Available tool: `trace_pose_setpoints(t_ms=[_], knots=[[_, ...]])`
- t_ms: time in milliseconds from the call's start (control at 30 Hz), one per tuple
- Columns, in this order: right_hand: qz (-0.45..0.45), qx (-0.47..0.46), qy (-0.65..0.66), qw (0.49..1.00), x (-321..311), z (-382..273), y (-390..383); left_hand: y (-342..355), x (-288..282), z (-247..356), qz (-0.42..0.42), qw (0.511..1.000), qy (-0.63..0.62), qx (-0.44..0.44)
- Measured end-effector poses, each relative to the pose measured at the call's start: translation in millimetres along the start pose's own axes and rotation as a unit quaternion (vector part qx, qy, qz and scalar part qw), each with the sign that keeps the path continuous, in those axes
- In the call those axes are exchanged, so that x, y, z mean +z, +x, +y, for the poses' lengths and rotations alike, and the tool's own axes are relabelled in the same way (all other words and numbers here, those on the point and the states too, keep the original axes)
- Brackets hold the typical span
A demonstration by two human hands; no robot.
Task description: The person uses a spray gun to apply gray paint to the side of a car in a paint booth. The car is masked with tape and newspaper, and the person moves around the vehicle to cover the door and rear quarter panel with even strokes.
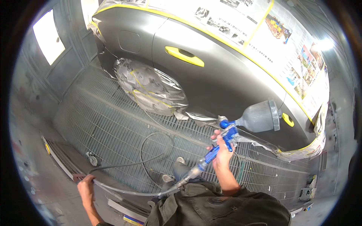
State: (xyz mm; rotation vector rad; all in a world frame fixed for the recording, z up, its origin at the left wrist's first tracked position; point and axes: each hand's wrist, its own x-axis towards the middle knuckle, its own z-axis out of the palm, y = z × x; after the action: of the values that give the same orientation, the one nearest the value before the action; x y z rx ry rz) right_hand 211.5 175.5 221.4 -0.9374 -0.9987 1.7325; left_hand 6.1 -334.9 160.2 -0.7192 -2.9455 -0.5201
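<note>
My right hand (222, 148) grips a blue spray gun (230, 132) with a grey cup (257, 117) mounted on it, held in front of the car's lower side. An air hose (134, 193) runs from the gun's handle down and leftward to my left hand (86, 180), whose fingers are closed round it at the lower left. The car's side panel (222, 79) is dark grey, with two bright yellow door handles (184, 56). Silvery plastic sheeting (149, 86) covers the wheel, and taped newspaper (256, 26) covers the upper body.
A slatted metal floor grate (98, 113) lies beneath, with my feet on it and dark hose loops (157, 134) beside them. Booth walls with lit panels (48, 35) stand at the left. A low slatted ledge (60, 158) runs along the lower left, and small items (307, 192) sit at lower right.
</note>
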Motion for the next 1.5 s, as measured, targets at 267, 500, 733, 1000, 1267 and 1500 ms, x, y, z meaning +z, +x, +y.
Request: trace_pose_setpoints(t_ms=[267,500,733,1000,1267,1500], knots=[[-0.128,0.070,0.092,0.985,146,77,-29,68,-113,-163,0.207,0.965,-0.093,-0.135],[-0.167,0.080,0.188,0.965,305,157,-13,149,-171,-171,0.153,0.970,0.152,-0.114],[-0.179,0.085,0.269,0.942,423,200,3,260,-142,-240,-0.035,0.947,0.261,-0.183],[-0.121,0.005,0.223,0.967,457,215,13,392,-42,-320,-0.246,0.927,0.252,-0.128],[0.185,-0.057,0.103,0.976,523,249,-25,565,108,-443,-0.279,0.947,0.114,0.110],[0.104,-0.112,0.095,0.984,615,282,-73,661,136,-504,-0.431,0.872,0.093,0.213]])
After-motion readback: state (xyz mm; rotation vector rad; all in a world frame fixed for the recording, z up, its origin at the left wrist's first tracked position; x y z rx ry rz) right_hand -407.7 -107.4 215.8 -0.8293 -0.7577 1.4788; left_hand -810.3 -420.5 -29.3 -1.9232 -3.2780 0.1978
